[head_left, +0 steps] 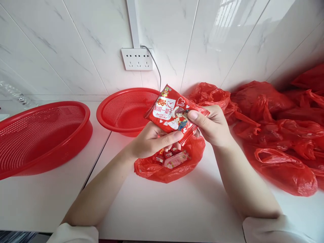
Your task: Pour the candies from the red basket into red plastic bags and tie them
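Observation:
A red snack packet point(172, 116) printed with hearts and a cartoon couple is held up in both hands, tilted down to the right. My left hand point(154, 140) grips its lower edge, thumb across the front. On the right end, my right hand point(212, 125) pinches the packet with the thumb in front. Below them an opened red plastic bag point(167, 173) sits on the white table point(162, 209). Inside the bag lie a pink packet point(177, 159) and several small red wrapped candies point(159, 158), partly hidden by my left hand.
Two red perforated baskets stand at the left, a near basket point(76, 135) and a far basket point(108, 125) by the wall. Several filled red bags point(283, 168) crowd the right side. A wall socket point(138, 60) with a grey cable is behind; a clear plastic bottle point(19, 94) lies far left.

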Tool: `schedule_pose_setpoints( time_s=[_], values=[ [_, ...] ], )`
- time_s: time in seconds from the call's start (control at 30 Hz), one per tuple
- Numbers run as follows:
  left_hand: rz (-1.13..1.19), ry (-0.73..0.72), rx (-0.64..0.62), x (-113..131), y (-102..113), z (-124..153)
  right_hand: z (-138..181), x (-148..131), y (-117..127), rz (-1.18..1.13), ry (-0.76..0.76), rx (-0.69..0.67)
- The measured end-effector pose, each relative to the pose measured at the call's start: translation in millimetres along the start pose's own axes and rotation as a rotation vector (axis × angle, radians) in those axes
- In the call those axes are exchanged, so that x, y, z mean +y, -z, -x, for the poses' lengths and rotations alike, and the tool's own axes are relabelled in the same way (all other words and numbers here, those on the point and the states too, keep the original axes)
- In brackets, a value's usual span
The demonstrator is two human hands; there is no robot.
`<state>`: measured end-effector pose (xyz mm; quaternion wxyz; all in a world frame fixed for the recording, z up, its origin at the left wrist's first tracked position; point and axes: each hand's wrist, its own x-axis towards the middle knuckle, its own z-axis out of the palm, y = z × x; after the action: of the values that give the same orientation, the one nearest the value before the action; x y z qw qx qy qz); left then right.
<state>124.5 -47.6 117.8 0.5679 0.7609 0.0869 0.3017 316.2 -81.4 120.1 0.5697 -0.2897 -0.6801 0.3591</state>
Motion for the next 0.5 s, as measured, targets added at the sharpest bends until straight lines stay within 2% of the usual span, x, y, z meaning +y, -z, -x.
schedule_pose_setpoints(
  time_s=[0.07, 0.2, 0.33, 0.5],
  values=[
    [0.035, 0.067, -0.004, -0.8, 1.0, 2.8, -0.1, 0.9, 0.4, -0.019, 0.001, -0.031],
    [0.108, 0.096, 0.014, -0.8, -0.1, 5.2, -0.4, 3.3, 1.6, -0.130, 0.006, -0.081],
    [0.124, 0.150, 0.010, -1.1, -1.1, 4.6, 0.5, 3.8, 3.8, -0.154, -0.049, -0.087],
    [0.096, 0.081, -0.035, -4.8, 2.5, 7.1, 1.9, 2.5, 5.1, -0.116, -0.056, -0.085]
  ],
)
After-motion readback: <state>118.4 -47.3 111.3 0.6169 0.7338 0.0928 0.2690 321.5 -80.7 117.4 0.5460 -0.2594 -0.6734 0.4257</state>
